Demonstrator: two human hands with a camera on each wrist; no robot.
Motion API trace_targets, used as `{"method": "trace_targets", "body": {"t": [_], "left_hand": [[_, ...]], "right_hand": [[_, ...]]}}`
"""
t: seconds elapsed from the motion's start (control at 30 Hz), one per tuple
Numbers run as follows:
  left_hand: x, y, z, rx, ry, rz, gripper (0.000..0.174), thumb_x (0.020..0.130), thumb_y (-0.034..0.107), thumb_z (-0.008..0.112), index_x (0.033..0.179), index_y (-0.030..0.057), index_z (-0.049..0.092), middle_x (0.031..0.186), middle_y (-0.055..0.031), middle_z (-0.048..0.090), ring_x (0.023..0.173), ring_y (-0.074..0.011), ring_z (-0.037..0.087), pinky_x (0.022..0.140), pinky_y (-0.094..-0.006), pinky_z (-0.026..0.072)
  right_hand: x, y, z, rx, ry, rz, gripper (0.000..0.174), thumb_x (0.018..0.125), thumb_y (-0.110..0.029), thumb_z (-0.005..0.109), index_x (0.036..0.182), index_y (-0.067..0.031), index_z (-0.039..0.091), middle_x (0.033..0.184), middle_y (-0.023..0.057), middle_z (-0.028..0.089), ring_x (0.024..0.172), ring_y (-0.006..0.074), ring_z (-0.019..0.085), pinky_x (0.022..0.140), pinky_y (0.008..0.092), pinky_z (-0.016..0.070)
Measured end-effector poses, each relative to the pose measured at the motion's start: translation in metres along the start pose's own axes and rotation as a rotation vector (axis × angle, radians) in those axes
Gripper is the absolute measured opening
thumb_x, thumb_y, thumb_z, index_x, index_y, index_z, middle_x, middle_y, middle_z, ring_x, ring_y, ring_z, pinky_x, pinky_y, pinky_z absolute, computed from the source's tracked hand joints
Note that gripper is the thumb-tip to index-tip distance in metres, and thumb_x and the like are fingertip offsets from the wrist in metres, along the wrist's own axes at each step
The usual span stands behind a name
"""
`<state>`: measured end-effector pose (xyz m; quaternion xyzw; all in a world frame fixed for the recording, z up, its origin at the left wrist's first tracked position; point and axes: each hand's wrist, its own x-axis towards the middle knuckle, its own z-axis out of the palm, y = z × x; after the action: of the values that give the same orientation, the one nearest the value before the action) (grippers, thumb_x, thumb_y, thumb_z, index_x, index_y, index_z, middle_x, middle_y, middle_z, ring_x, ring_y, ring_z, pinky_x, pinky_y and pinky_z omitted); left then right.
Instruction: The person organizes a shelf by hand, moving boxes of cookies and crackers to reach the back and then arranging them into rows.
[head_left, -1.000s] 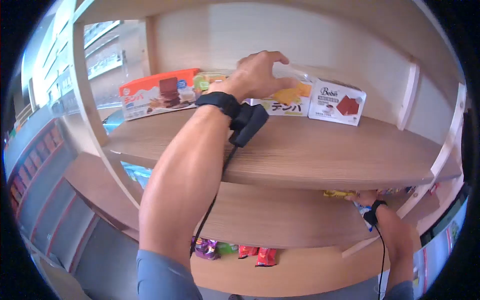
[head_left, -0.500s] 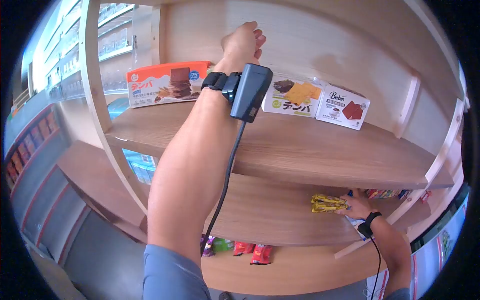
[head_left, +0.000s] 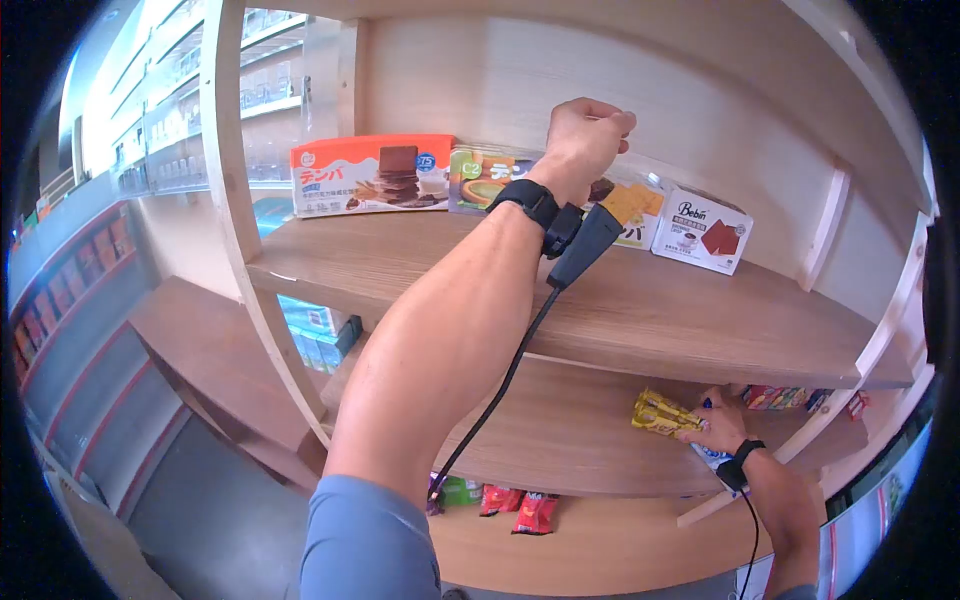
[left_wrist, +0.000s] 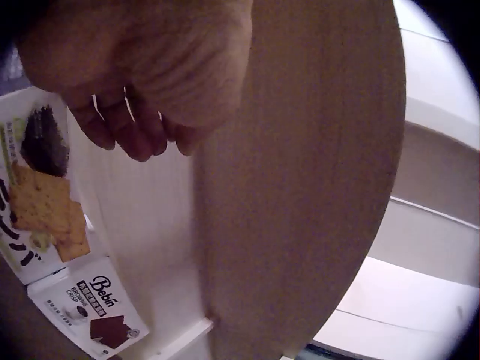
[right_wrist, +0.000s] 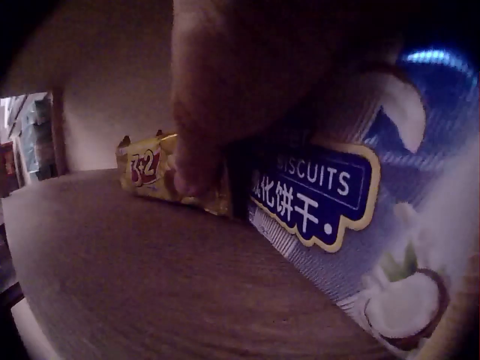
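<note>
My left hand hangs in the air before the upper shelf's back panel, fingers loosely bent and holding nothing. Below and beside it stand a cracker box and a white Bebin brownie crisp box. On the lower shelf my right hand grips yellow biscuit packs by their right end. One finger presses on the yellow wrapper in the right wrist view. Under the palm is a blue-and-white coconut biscuit pack, partly covered by the hand.
An orange-and-white wafer box and a green box stand left on the upper shelf. Red snack bags lie on the bottom level. A wooden post borders the left side; colourful packs sit behind the right hand.
My left hand rose away from the boxes, then came down and to the right. The right hand and the yellow packs came forward from the back of the lower shelf, and the packs turned slightly.
</note>
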<state>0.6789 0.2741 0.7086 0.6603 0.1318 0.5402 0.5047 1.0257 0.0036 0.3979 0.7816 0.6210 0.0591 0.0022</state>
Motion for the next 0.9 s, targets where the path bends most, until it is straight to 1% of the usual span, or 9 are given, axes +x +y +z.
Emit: {"method": "trace_targets", "body": {"t": [0.1,0.23,0.3,0.33,0.43,0.5,0.6,0.8,0.9], "left_hand": [[0.000,-0.002,0.003,-0.022,0.025,0.037,0.031,0.093,0.021,0.075,0.114,-0.0007,0.070,0.098,-0.0104,0.073,0.088,-0.0193,0.070,0.080,-0.0391,0.0554],[0.012,-0.010,0.004,-0.031,-0.004,0.035,0.030,0.093,0.023,0.076,0.114,0.0014,0.071,0.096,-0.0090,0.073,0.087,-0.0179,0.068,0.078,-0.0391,0.0547],[0.016,-0.013,-0.001,0.008,0.029,0.140,0.031,0.095,0.027,0.075,0.113,0.0026,0.072,0.094,-0.0069,0.072,0.085,-0.0162,0.067,0.075,-0.0346,0.0541],[0.019,-0.013,-0.003,0.018,0.007,0.150,0.031,0.096,0.027,0.073,0.115,0.0029,0.073,0.096,-0.0061,0.073,0.086,-0.0150,0.068,0.075,-0.0303,0.0537],[0.018,-0.009,-0.007,-0.074,0.005,0.114,0.029,0.099,0.024,0.071,0.118,0.0023,0.072,0.108,-0.0067,0.073,0.090,-0.0147,0.067,0.082,-0.0282,0.0562],[0.019,-0.008,-0.010,-0.057,-0.014,0.107,0.030,0.102,0.027,0.070,0.123,0.0060,0.069,0.112,-0.0044,0.071,0.096,-0.0138,0.065,0.088,-0.0290,0.0544],[0.013,-0.003,-0.012,-0.058,-0.008,0.101,0.030,0.104,0.029,0.068,0.126,0.0099,0.067,0.115,-0.0014,0.068,0.101,-0.0123,0.061,0.094,-0.0300,0.0516],[0.011,-0.002,-0.014,-0.025,-0.016,0.082,0.030,0.105,0.027,0.066,0.130,0.0090,0.065,0.119,-0.0013,0.065,0.102,-0.0114,0.059,0.095,-0.0296,0.0502],[0.008,-0.001,-0.013,-0.003,-0.009,0.084,0.030,0.106,0.026,0.064,0.130,0.0083,0.065,0.120,-0.0017,0.064,0.102,-0.0113,0.058,0.095,-0.0295,0.0499]], "right_hand": [[-0.010,-0.007,0.001,0.062,0.033,-0.032,0.059,0.077,-0.067,0.083,0.111,-0.0190,0.084,0.128,0.0112,0.059,0.107,0.0376,0.068,0.092,0.0496,0.0575],[-0.038,-0.039,-0.033,0.126,0.078,-0.064,0.057,0.077,-0.063,0.084,0.110,-0.0175,0.083,0.126,0.0113,0.059,0.107,0.0374,0.067,0.091,0.0494,0.0576],[-0.058,-0.061,-0.067,0.210,0.140,-0.241,0.057,0.078,-0.061,0.085,0.113,-0.0168,0.080,0.125,0.0106,0.058,0.105,0.0360,0.067,0.087,0.0481,0.0580],[-0.071,-0.071,-0.084,0.213,0.138,-0.179,0.057,0.078,-0.061,0.085,0.113,-0.0168,0.080,0.125,0.0106,0.058,0.105,0.0360,0.067,0.087,0.0481,0.0580],[-0.100,-0.095,-0.138,0.194,0.171,-0.345,0.057,0.076,-0.055,0.088,0.117,-0.0168,0.077,0.122,0.0094,0.058,0.103,0.0324,0.067,0.084,0.0453,0.0578],[-0.114,-0.107,-0.175,0.223,0.226,-0.580,0.059,0.072,-0.048,0.092,0.118,-0.0140,0.075,0.121,0.0092,0.059,0.102,0.0295,0.066,0.081,0.0428,0.0571],[-0.126,-0.110,-0.226,0.273,0.257,-0.662,0.060,0.070,-0.038,0.094,0.117,-0.0073,0.074,0.120,0.0124,0.059,0.100,0.0298,0.065,0.082,0.0402,0.0561],[-0.104,-0.067,-0.301,0.181,0.489,-0.568,0.062,0.072,-0.042,0.095,0.116,-0.0046,0.074,0.125,0.0128,0.055,0.115,0.0298,0.058,0.098,0.0414,0.0493],[-0.080,-0.035,-0.335,0.059,0.519,-0.312,0.057,0.079,-0.042,0.091,0.115,-0.0012,0.074,0.123,0.0137,0.058,0.117,0.0281,0.059,0.102,0.0392,0.0465]]}}
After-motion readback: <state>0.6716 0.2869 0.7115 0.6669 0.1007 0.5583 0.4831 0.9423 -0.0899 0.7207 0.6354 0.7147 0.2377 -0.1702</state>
